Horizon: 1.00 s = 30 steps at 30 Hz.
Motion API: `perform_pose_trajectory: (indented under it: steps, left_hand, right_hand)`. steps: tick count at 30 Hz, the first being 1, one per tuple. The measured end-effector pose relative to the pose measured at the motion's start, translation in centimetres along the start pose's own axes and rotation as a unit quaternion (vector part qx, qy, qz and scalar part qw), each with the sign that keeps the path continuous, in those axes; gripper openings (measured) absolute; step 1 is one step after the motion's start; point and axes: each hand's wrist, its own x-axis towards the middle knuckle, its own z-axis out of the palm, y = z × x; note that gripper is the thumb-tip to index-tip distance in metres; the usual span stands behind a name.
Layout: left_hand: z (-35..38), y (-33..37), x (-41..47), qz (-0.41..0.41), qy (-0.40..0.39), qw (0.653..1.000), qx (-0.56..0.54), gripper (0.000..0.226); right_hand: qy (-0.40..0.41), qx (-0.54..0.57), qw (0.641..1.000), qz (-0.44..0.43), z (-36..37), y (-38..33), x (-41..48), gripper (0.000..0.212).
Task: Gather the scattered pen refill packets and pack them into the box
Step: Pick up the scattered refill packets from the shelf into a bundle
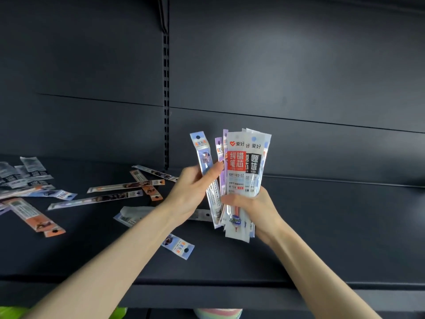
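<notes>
Currently the bundle of refill packets point(243, 171) stands upright above the middle of the shelf point(322, 226), clear of its surface. The right hand point(255, 208) is curled round the bundle's lower part with the thumb across the front. The tops fan out above it, wide red and black printed packets foremost. The left hand point(193, 187) pinches a narrow blue packet point(203, 153) between thumb and fingers and holds it against the bundle's left side.

Judgement: the right hand serves as the collecting stack and the left feeds single packets in. The upright hold probably lets the ends be squared before packing.

Loose packets lie on the shelf:
- Toward the left edge, a heap of grey-black wide packets point(27, 173).
- Nearer the front on that side, an orange-ended packet point(36, 217).
- Left of centre, several long narrow packets point(94, 200), some crossed.
- Near the front edge, a blue-ended packet point(178, 246), partly under the left forearm.

Containers: no box is in view, so its place and contents cannot be told. Gathering is judged partly done, with packing yet to come.

Behind the shelf are a dark back panel point(276, 65) and a slotted upright point(166, 100).
</notes>
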Motion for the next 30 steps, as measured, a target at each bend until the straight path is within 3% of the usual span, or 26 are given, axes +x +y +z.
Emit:
perform_pose_trajectory:
  steps: [5, 8, 12, 17, 22, 30]
  left_hand:
    - [1.1, 0.4, 0.5, 0.011, -0.048, 0.996, 0.071, 0.042]
    - [1.7, 0.1, 0.3, 0.001, -0.07, 0.995, 0.073, 0.03]
    - [1.7, 2.1, 0.9, 0.021, -0.119, 0.991, 0.053, 0.033]
    - [3.1, 1.4, 0.9, 0.013, -0.081, 0.994, 0.077, 0.026]
    - [3.6, 0.1, 0.7, 0.004, -0.053, 0.997, 0.057, 0.026]
    - [3.3, 0.3, 1.3, -0.017, -0.127, 0.978, 0.162, 0.018]
  right_hand:
    - [-0.035, -0.027, 0.999, -0.012, -0.2, 0.0, -0.2, 0.03]
    - [-0.068, -0.028, 0.997, -0.018, -0.2, 0.1, -0.4, 0.03]
    - [-0.083, -0.044, 0.995, -0.029, -1.1, -0.6, 0.0, 0.035]
    - [-0.129, -0.082, 0.988, -0.006, -1.4, -0.5, -0.3, 0.032]
    - [-0.105, -0.079, 0.991, -0.009, -1.5, 0.4, -1.0, 0.032]
    - [-0.087, -0.086, 0.992, -0.004, -2.2, 0.7, -0.4, 0.029]
